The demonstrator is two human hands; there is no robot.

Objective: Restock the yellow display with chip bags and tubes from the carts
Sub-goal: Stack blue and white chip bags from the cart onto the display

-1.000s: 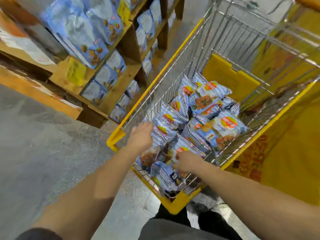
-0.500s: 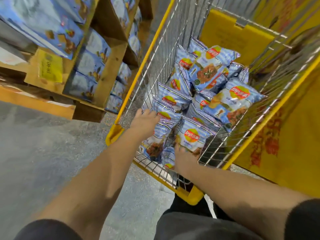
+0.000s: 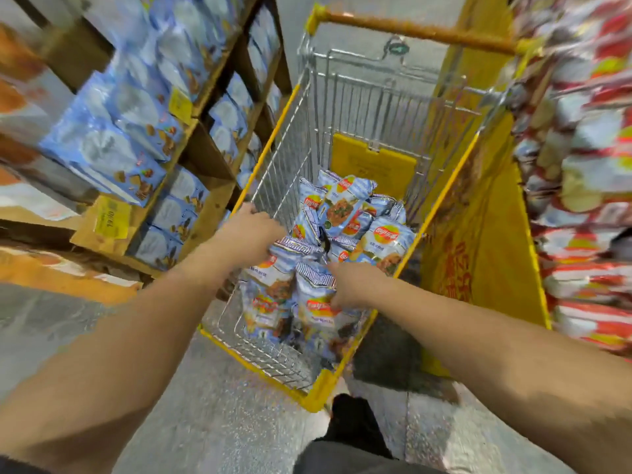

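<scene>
Both arms reach down into the wire cart (image 3: 345, 378), where blue striped chip bags (image 3: 345, 210) lie heaped. The left hand (image 3: 251, 230) grips the top of one bag (image 3: 273, 268); the right hand (image 3: 352, 285) pinches the top of the bag beside it (image 3: 314, 302). The yellow display (image 3: 492, 234) stands just right of the cart, wooden shelves (image 3: 205, 186) to the left.

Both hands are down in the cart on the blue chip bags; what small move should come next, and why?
Probably lift both bags up out of the cart: the left hand and right hand each seem to grip a blue chip bag by its top, and the yellow display stands just right.
</scene>
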